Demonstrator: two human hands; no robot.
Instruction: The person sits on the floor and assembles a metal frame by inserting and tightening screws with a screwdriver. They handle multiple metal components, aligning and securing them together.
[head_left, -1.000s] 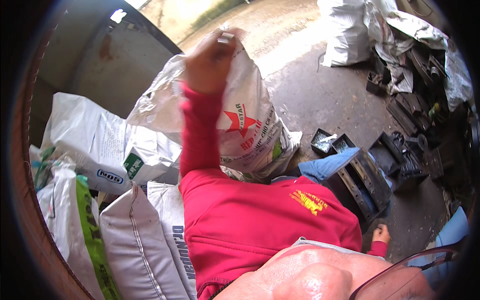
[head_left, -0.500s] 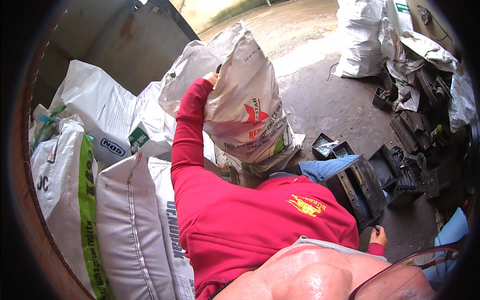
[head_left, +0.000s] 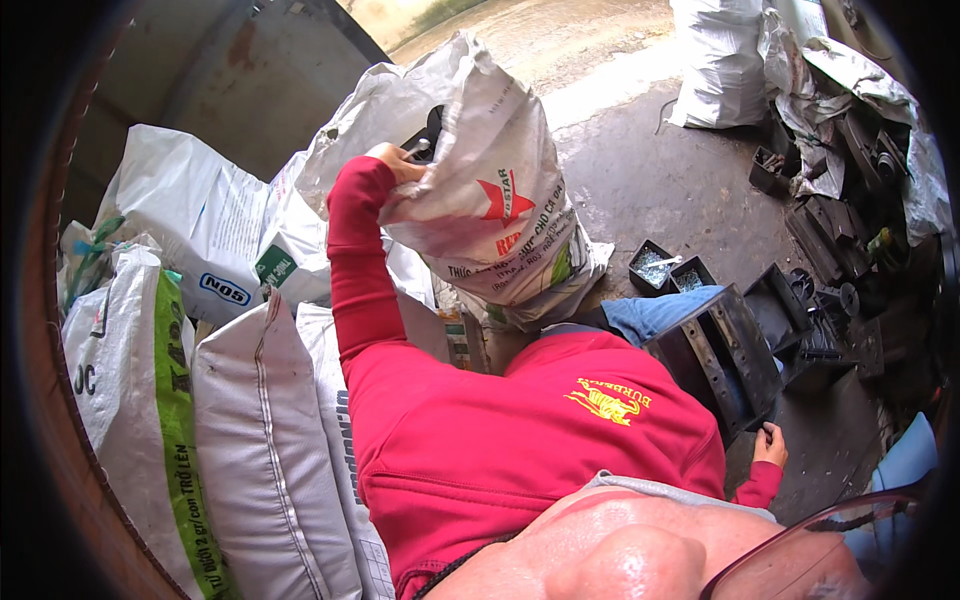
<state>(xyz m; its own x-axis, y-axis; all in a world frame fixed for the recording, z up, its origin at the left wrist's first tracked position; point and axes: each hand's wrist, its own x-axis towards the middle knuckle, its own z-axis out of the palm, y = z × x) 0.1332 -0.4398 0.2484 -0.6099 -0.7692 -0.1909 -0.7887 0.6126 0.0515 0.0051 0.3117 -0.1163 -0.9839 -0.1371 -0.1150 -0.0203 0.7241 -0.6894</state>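
At the mouth of a tall white woven sack (head_left: 500,215) with a red star print, my left hand (head_left: 398,163) is closed on a curved black part (head_left: 430,135). Part of that piece is hidden by the fingers and the sack's rim. Low on the right, my right hand (head_left: 769,445) has its fingers curled, close beside a black metal box-like frame (head_left: 725,365) with bolts along it. Whatever may be in those fingers is too small to make out. The frame stands by my blue-clad leg (head_left: 650,315).
Two small black bins (head_left: 655,262) with small metal pieces stand beyond my leg. Black trays and loose parts (head_left: 820,320) crowd the right. Full white sacks (head_left: 260,440) fill the left side. Another white sack (head_left: 722,65) stands at the back on the dark floor (head_left: 630,170).
My left hand has shifted left and slightly up at the sack's mouth, and more of the black part shows. The right hand has risen slightly toward the frame.
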